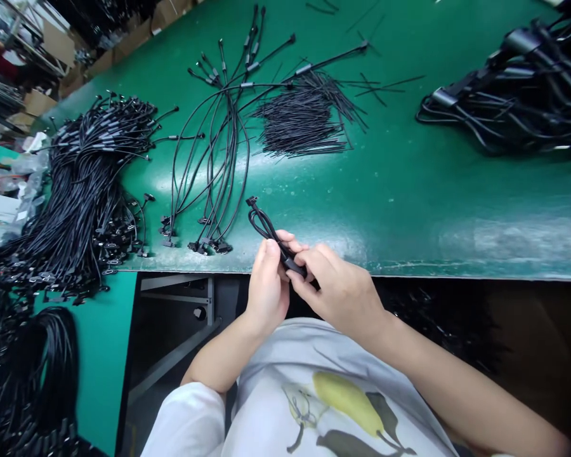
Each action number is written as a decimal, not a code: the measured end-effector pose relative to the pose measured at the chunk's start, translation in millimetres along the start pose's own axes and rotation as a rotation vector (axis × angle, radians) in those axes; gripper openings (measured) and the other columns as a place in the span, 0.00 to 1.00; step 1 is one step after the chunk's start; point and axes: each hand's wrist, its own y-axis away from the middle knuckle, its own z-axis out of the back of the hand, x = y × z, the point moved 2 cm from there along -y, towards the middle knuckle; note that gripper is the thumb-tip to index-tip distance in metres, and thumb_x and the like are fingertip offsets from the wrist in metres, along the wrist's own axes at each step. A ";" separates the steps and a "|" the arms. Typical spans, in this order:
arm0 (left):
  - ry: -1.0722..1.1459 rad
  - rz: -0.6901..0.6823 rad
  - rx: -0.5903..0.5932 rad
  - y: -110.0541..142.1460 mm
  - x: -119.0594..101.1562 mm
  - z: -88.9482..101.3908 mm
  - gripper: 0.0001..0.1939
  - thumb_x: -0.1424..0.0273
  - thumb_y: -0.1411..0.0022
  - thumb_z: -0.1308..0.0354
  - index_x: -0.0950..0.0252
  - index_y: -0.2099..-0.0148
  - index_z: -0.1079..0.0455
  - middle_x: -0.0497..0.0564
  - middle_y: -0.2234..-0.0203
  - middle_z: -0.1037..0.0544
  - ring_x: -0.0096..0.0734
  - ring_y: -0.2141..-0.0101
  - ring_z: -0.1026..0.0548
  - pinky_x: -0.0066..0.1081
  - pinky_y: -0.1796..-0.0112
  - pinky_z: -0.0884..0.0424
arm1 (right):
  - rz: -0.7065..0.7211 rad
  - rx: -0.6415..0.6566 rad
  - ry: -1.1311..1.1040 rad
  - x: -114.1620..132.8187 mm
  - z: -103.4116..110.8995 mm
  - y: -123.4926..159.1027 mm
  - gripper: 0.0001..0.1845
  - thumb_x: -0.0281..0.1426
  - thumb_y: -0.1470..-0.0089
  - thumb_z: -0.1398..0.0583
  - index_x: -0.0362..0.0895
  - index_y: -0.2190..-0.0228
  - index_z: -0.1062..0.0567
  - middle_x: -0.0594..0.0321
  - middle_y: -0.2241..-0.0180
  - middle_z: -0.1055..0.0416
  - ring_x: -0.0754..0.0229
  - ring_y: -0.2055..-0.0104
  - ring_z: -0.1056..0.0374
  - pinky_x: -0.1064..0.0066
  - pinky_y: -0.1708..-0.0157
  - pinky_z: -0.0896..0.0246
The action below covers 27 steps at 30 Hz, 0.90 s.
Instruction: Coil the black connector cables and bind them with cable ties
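Note:
A short black cable (265,223), folded into a loop with a small connector at its far tip, is held between both hands just over the table's near edge. My left hand (267,279) is closed around the bundle, its thumb lying along the top. The fingers of my right hand (335,282) pinch the bundle's lower end, near a thicker dark part. Whether a tie is around the loop there is hidden by the fingers. Beyond the hands lies a pile of thin black ties (299,117). Several loose cables (226,146) spread out to its left.
A large heap of black cables (90,165) covers the table's left side. More coiled cables (52,355) lie on a lower green surface. Bundled cables with thicker parts (509,82) sit at the far right. The green table's front edge (438,270) runs just beyond my body.

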 end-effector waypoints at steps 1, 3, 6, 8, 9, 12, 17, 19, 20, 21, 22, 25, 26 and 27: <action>0.022 0.009 -0.001 -0.1 0.6 0.1 0.12 0.63 0.31 0.50 0.64 0.59 0.30 0.48 0.69 0.26 0.29 0.61 0.24 0.32 0.53 0.31 | 0.016 -0.001 0.012 0.4 0.2 0.4 0.05 0.30 0.40 0.45 0.41 0.65 0.31 0.62 0.70 0.31 0.64 0.73 0.35 0.73 0.76 0.45; 0.050 0.028 -0.002 -0.3 1.3 0.4 0.13 0.64 0.30 0.52 0.65 0.60 0.29 0.48 0.70 0.26 0.29 0.61 0.24 0.32 0.52 0.31 | 0.042 0.006 0.034 1.1 1.3 0.8 0.05 0.29 0.41 0.45 0.40 0.65 0.30 0.61 0.70 0.31 0.63 0.71 0.34 0.73 0.75 0.44; 0.071 0.040 -0.004 -0.4 0.9 0.9 0.14 0.66 0.29 0.54 0.65 0.61 0.29 0.48 0.71 0.26 0.28 0.62 0.23 0.31 0.52 0.32 | 0.082 0.032 0.071 1.8 3.6 0.1 0.07 0.29 0.39 0.46 0.40 0.65 0.30 0.60 0.69 0.31 0.63 0.71 0.34 0.73 0.74 0.44; 0.074 0.047 -0.006 -0.4 -0.2 1.3 0.14 0.66 0.29 0.53 0.65 0.61 0.29 0.48 0.71 0.26 0.28 0.62 0.23 0.32 0.52 0.32 | 0.128 0.061 0.089 1.8 4.5 -0.9 0.08 0.28 0.38 0.48 0.40 0.66 0.29 0.59 0.69 0.32 0.63 0.72 0.35 0.72 0.74 0.45; 0.071 0.055 -0.008 -0.4 -0.8 1.5 0.14 0.65 0.30 0.53 0.65 0.62 0.29 0.48 0.72 0.26 0.29 0.61 0.23 0.32 0.52 0.32 | 0.156 0.084 0.091 1.5 4.7 -1.4 0.09 0.27 0.38 0.48 0.40 0.67 0.29 0.59 0.70 0.32 0.63 0.72 0.36 0.72 0.74 0.45; 0.050 0.095 -0.014 -0.7 -1.8 2.7 0.13 0.64 0.30 0.52 0.65 0.61 0.30 0.48 0.73 0.27 0.29 0.62 0.23 0.31 0.54 0.31 | 0.245 0.191 0.095 -1.3 5.4 -2.9 0.12 0.26 0.38 0.49 0.42 0.71 0.30 0.60 0.71 0.34 0.63 0.74 0.37 0.71 0.73 0.45; -0.142 0.006 0.036 -3.5 -3.4 6.5 0.13 0.60 0.32 0.50 0.64 0.61 0.32 0.46 0.73 0.29 0.26 0.68 0.26 0.27 0.61 0.30 | 0.251 0.383 -0.006 -14.6 23.2 -11.1 0.12 0.29 0.37 0.50 0.43 0.69 0.29 0.60 0.68 0.31 0.62 0.71 0.35 0.71 0.72 0.44; -0.313 -0.106 0.086 -4.2 -5.2 8.2 0.14 0.58 0.32 0.50 0.64 0.61 0.33 0.44 0.76 0.32 0.24 0.72 0.29 0.26 0.65 0.32 | 0.151 0.334 -0.148 -20.8 36.7 -21.4 0.11 0.32 0.36 0.49 0.44 0.66 0.28 0.60 0.67 0.30 0.62 0.68 0.33 0.71 0.69 0.40; -0.415 -0.151 0.120 -4.1 -5.9 8.8 0.14 0.58 0.32 0.51 0.64 0.61 0.33 0.43 0.77 0.34 0.24 0.74 0.30 0.26 0.67 0.33 | 0.080 0.251 -0.200 -23.4 43.4 -28.1 0.09 0.34 0.37 0.47 0.44 0.63 0.28 0.59 0.65 0.30 0.61 0.66 0.33 0.70 0.67 0.39; -0.525 -0.180 0.160 -3.8 -6.3 9.2 0.14 0.58 0.32 0.51 0.64 0.61 0.34 0.43 0.78 0.35 0.23 0.75 0.31 0.26 0.68 0.34 | 0.014 0.157 -0.225 -25.2 49.0 -35.2 0.10 0.35 0.38 0.45 0.44 0.58 0.29 0.57 0.61 0.30 0.59 0.63 0.33 0.69 0.65 0.37; -0.638 -0.198 0.199 -3.3 -6.5 9.6 0.14 0.59 0.31 0.52 0.63 0.63 0.34 0.43 0.78 0.35 0.23 0.75 0.32 0.26 0.68 0.35 | -0.031 0.089 -0.224 -25.9 52.6 -42.3 0.14 0.36 0.40 0.44 0.44 0.54 0.30 0.55 0.57 0.31 0.57 0.60 0.33 0.67 0.63 0.37; -0.915 -0.222 0.270 -1.4 -7.9 11.2 0.13 0.62 0.30 0.54 0.63 0.66 0.38 0.43 0.78 0.33 0.24 0.74 0.33 0.28 0.67 0.37 | -0.031 0.188 -0.221 -22.9 49.0 -60.5 0.18 0.31 0.43 0.45 0.43 0.50 0.33 0.54 0.55 0.31 0.56 0.58 0.34 0.66 0.62 0.39; -0.976 -0.217 0.282 -0.8 -8.9 11.6 0.12 0.63 0.30 0.54 0.63 0.65 0.38 0.43 0.77 0.32 0.24 0.74 0.33 0.28 0.66 0.37 | -0.037 0.262 -0.234 -22.4 45.0 -64.4 0.16 0.28 0.44 0.46 0.43 0.52 0.33 0.56 0.59 0.30 0.57 0.61 0.33 0.67 0.64 0.40; -1.027 -0.205 0.299 -0.1 -10.0 11.9 0.10 0.64 0.30 0.54 0.63 0.63 0.39 0.44 0.76 0.32 0.25 0.74 0.33 0.28 0.66 0.37 | -0.063 0.316 -0.251 -22.7 41.1 -67.0 0.15 0.27 0.45 0.47 0.42 0.54 0.33 0.59 0.64 0.30 0.59 0.65 0.34 0.69 0.67 0.42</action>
